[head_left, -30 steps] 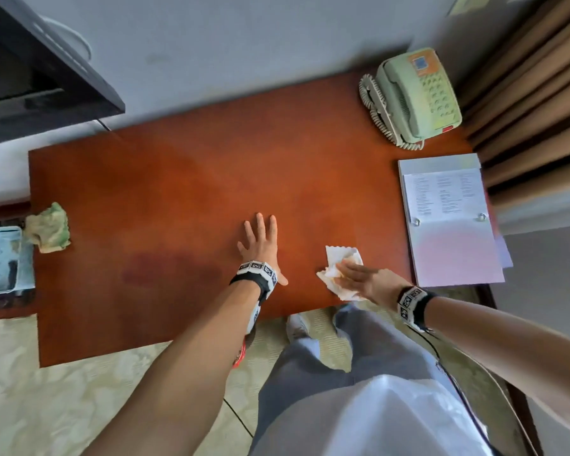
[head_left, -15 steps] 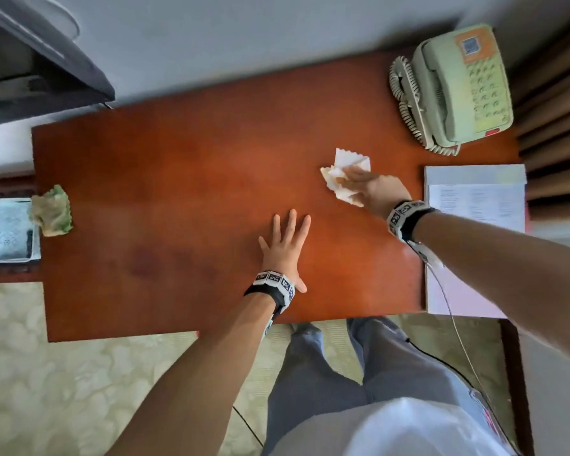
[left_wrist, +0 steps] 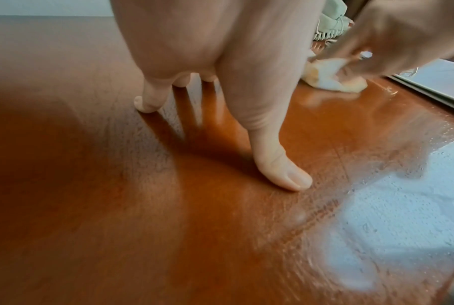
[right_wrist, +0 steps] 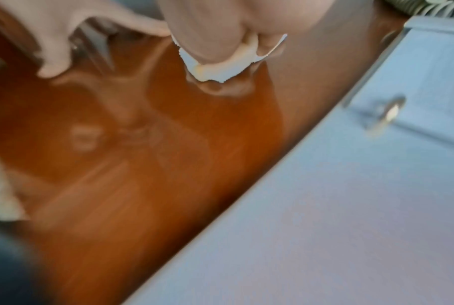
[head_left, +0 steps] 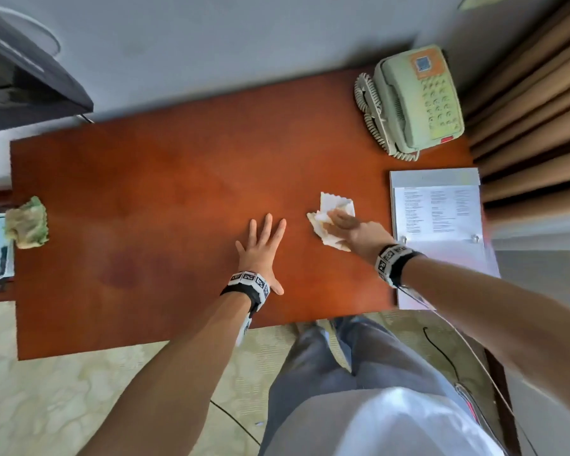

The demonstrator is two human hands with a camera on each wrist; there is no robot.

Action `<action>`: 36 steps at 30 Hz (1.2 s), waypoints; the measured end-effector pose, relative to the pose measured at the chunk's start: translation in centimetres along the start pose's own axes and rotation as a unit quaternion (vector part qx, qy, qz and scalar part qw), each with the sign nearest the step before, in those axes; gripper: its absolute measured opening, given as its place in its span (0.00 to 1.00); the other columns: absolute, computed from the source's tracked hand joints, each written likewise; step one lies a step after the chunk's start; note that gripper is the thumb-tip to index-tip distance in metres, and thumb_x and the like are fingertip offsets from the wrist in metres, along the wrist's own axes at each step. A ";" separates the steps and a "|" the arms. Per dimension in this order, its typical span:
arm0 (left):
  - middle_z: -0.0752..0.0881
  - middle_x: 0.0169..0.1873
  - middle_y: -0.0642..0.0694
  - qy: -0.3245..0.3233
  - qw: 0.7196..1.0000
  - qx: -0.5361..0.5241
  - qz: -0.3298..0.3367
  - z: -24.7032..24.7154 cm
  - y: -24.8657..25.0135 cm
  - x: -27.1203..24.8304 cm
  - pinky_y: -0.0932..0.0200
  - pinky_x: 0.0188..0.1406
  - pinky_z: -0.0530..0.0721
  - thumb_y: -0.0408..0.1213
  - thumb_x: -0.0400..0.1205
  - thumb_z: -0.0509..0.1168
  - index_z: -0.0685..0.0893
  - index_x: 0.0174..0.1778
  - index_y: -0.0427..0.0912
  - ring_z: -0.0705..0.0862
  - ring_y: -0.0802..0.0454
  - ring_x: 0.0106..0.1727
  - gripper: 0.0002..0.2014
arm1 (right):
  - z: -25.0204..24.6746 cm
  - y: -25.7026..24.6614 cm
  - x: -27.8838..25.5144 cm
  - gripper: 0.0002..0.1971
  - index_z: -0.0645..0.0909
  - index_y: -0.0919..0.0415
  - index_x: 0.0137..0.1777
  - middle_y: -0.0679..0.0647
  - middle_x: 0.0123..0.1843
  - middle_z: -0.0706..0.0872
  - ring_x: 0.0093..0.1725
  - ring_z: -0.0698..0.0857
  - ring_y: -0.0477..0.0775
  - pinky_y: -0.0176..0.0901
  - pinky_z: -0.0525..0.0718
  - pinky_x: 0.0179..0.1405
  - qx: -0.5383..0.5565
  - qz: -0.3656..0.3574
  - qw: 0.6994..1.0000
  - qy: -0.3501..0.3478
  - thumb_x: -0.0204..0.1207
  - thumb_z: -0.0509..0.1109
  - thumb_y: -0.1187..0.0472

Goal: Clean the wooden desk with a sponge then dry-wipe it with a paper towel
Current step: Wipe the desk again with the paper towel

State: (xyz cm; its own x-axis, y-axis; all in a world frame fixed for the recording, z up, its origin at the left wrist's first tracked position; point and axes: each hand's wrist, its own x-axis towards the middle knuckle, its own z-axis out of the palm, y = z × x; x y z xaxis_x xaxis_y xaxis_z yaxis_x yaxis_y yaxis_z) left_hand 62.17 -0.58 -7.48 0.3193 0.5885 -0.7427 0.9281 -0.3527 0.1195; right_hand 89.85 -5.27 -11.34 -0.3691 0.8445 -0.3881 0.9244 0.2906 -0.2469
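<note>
Pressing paper towel [head_left: 334,222] onto desk [head_left: 165,199], right hand [head_left: 356,230]; left hand [head_left: 260,253] flat.

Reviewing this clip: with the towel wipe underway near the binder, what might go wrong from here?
The right hand presses the paper towel close to the binder; a wide stroke may nudge it. The darker patch on the desk, possibly damp, could be missed. The left hand covers a spot.
</note>
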 end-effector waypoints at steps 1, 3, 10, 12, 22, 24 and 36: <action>0.21 0.82 0.56 0.002 1.000 0.002 0.002 -0.1 0.0 -0.1 0.15 0.77 0.54 0.54 0.49 0.90 0.25 0.83 0.66 0.27 0.38 0.86 0.85 | 1.3 -0.9 -2.0 0.28 0.61 0.48 0.85 0.49 0.89 0.54 0.85 0.62 0.53 0.58 0.89 0.55 -0.010 -0.019 1.000 0.001 0.86 0.62 0.56; 0.21 0.83 0.55 -0.004 1.000 0.007 0.001 -0.4 0.3 -0.4 0.15 0.77 0.54 0.55 0.49 0.90 0.25 0.83 0.65 0.28 0.38 0.86 0.85 | 3.8 -2.8 -5.8 0.30 0.63 0.51 0.85 0.53 0.88 0.56 0.85 0.60 0.55 0.54 0.90 0.51 -0.038 -0.075 0.996 -0.026 0.84 0.66 0.60; 0.20 0.82 0.51 0.016 1.000 0.009 0.015 1.1 3.7 -1.5 0.14 0.75 0.53 0.53 0.52 0.90 0.26 0.84 0.60 0.28 0.34 0.85 0.84 | 5.3 -5.1 -11.3 0.36 0.58 0.43 0.86 0.42 0.88 0.50 0.87 0.51 0.45 0.46 0.84 0.59 -0.027 -0.107 0.988 -0.104 0.83 0.60 0.73; 0.21 0.82 0.52 0.008 1.000 -0.004 0.020 1.6 4.4 -1.3 0.11 0.72 0.55 0.52 0.53 0.90 0.28 0.85 0.62 0.27 0.33 0.85 0.82 | 4.7 -4.1 -10.5 0.38 0.55 0.41 0.86 0.39 0.87 0.46 0.86 0.48 0.42 0.47 0.83 0.62 -0.009 -0.095 0.991 -0.098 0.83 0.59 0.74; 0.19 0.81 0.55 -0.009 1.000 -0.020 0.009 1.7 4.5 0.0 0.09 0.70 0.56 0.51 0.51 0.91 0.27 0.83 0.66 0.27 0.32 0.85 0.83 | -4.1 8.0 3.6 0.29 0.63 0.44 0.81 0.56 0.84 0.68 0.74 0.79 0.63 0.64 0.87 0.55 0.031 0.097 0.991 0.089 0.83 0.68 0.57; 0.19 0.81 0.56 -0.012 1.000 -0.023 0.005 1.6 4.5 -0.1 0.10 0.71 0.56 0.50 0.51 0.91 0.27 0.83 0.67 0.27 0.32 0.85 0.83 | -5.5 9.1 5.3 0.28 0.65 0.44 0.82 0.52 0.85 0.66 0.68 0.84 0.65 0.62 0.85 0.59 0.038 0.136 0.986 0.083 0.83 0.67 0.55; 0.20 0.82 0.56 -0.009 1.000 -0.007 -0.023 0.8 6.1 -1.4 0.13 0.75 0.56 0.53 0.51 0.90 0.26 0.83 0.65 0.28 0.34 0.85 0.84 | 2.4 3.0 -7.9 0.32 0.53 0.55 0.87 0.57 0.89 0.48 0.87 0.50 0.58 0.62 0.86 0.61 -0.049 -0.040 0.996 -0.064 0.86 0.59 0.68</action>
State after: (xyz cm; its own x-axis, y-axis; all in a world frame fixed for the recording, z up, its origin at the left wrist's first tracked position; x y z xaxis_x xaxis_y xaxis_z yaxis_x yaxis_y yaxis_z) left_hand 67.24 -4.11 -6.27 0.2731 0.5903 -0.7596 0.9441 -0.3159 0.0940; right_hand 95.34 -12.18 -11.17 -0.4454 0.7548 -0.4815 0.8941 0.4028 -0.1955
